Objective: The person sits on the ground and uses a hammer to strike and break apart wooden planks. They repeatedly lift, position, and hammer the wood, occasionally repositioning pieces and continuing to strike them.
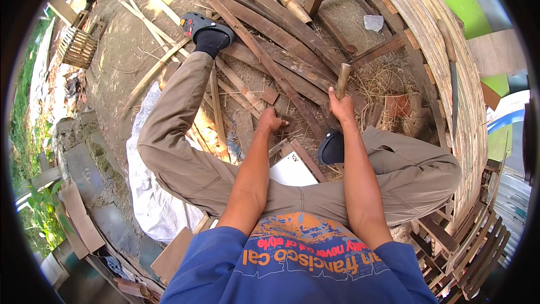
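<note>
My right hand [341, 107] is wrapped round a thick, round wooden handle [342, 76], whose end sticks out past the fist. What the handle belongs to cannot be made out among the dark wood below it. My left hand [271, 120] is closed, low over the wood pieces between my legs. Whatever it may hold is hidden. Just beyond it lies a small reddish-brown wood block [270, 95]. A long dark plank [264, 56] slants between my two hands. Closer to my lap rests a white flat board [293, 170] beside a brown strip of wood [308, 160].
Several dark planks [281, 22] are heaped ahead, with pale thin sticks [152, 76] to the left. A white sheet [152, 191] lies by my left leg. On the right stands a bamboo-slat structure [469, 101]. Dry straw and a brick [398, 105] are near its wooden frame.
</note>
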Motion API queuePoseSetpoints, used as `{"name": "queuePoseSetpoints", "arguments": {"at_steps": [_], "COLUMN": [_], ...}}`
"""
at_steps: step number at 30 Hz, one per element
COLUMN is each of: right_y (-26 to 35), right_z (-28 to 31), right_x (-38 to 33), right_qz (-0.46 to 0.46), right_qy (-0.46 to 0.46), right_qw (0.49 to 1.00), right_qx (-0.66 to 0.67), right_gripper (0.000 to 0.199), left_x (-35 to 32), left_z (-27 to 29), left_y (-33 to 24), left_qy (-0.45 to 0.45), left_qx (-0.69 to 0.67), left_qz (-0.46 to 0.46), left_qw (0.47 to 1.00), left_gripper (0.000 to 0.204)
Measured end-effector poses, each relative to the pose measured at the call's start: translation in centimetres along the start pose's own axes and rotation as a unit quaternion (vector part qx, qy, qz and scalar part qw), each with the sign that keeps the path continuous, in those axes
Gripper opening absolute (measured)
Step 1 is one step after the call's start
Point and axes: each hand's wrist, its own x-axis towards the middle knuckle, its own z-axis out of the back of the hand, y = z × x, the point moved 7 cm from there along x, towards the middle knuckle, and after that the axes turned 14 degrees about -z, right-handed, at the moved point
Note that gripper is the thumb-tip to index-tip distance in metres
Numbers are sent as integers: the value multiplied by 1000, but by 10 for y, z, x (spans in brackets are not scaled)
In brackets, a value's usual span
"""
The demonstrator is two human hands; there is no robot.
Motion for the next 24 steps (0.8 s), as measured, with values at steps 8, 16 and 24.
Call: {"name": "queuePoseSetpoints", "arguments": {"at_steps": [8, 16, 24], "right_y": [31, 38, 31], "right_z": [-5, -16, -39], "right_x": [-32, -33, -36], "right_qz": [17, 80, 87], "right_qy": [32, 14, -8], "right_qw": [996, 991, 996], "right_qx": [82, 104, 33], "right_gripper": [56, 51, 58], "left_x": [3, 10, 9], "left_z": [-9, -39, -45], "left_y": [-12, -15, -38], "left_qy": [38, -159, -256], "left_qx": [-387, -395, -295], "left_qz": [49, 19, 26], "left_qw": [920, 905, 920], "left_gripper": [53, 63, 58]}}
